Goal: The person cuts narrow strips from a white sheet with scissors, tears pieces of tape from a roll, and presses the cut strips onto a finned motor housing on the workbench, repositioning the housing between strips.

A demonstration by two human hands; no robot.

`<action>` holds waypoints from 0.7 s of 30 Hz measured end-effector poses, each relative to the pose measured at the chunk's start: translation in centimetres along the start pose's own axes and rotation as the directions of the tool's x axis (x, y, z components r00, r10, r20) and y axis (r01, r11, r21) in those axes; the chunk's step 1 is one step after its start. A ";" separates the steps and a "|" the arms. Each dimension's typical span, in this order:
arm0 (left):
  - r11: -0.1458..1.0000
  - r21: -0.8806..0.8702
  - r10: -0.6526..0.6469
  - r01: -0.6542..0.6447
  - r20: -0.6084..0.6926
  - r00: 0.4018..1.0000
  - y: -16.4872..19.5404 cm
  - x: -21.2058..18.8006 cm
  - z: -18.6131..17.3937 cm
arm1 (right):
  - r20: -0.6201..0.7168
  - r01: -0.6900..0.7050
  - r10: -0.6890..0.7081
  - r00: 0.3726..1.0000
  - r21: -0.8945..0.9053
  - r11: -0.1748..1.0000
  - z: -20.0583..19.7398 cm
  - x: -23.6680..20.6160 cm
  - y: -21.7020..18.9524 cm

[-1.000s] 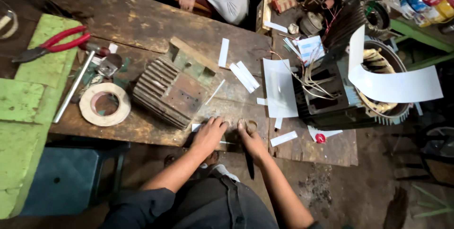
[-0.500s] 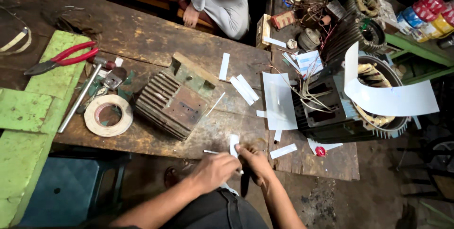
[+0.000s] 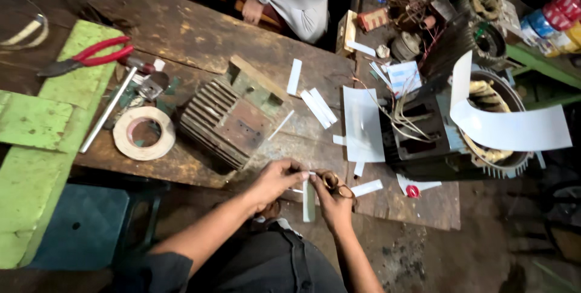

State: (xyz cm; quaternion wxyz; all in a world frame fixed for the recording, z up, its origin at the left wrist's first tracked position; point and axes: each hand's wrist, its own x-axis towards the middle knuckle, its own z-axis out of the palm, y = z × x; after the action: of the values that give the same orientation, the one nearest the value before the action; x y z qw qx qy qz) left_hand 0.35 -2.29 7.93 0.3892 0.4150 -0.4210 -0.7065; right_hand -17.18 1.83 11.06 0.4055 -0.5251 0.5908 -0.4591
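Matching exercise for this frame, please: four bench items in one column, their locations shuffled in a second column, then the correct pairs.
Items:
1. red-handled pliers
2. tape roll
3. white strip
4. curved white sheet

Places:
A. over the open motor housing on the right
B. on the green board at far left
C. between the left hand and the right hand, which holds scissors
D. flat on the wooden bench, left of the finned metal block

Pairs: 1-B, 2-D, 3-C, 4-A

Both forearms reach forward, bare; the left hand (image 3: 275,179) and right hand (image 3: 331,201) meet close together, fingers curled.
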 end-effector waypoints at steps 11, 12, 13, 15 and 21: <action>-0.290 0.896 0.443 -0.335 0.436 0.784 -7.3 5.6 1.2 | -0.103 -0.002 -0.080 0.991 -0.623 0.783 -1.3 4.7 7.1; -0.262 0.905 0.415 -0.334 0.418 0.808 -7.8 4.9 0.9 | -0.020 0.159 -0.247 0.969 -0.714 0.682 -1.0 4.9 7.4; -0.232 0.914 0.382 -0.333 0.400 0.833 -8.3 4.1 0.7 | -0.015 0.086 -0.145 0.989 -0.744 0.663 -0.7 5.0 7.6; -0.230 0.930 0.424 -0.288 0.362 0.830 -8.7 2.8 0.6 | 0.003 -0.037 0.065 0.998 -0.801 0.598 0.0 5.3 7.4; -0.290 0.930 0.422 -0.226 0.336 0.842 -8.7 1.3 0.1 | 0.235 0.157 0.105 0.966 -0.862 0.482 0.6 6.5 7.3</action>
State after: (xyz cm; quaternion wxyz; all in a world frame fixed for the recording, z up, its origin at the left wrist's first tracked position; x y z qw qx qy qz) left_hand -2.00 -0.47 -0.35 0.1377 0.4706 -0.8710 0.0327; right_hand -19.19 -4.51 3.91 0.1472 -0.7213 0.6762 -0.0290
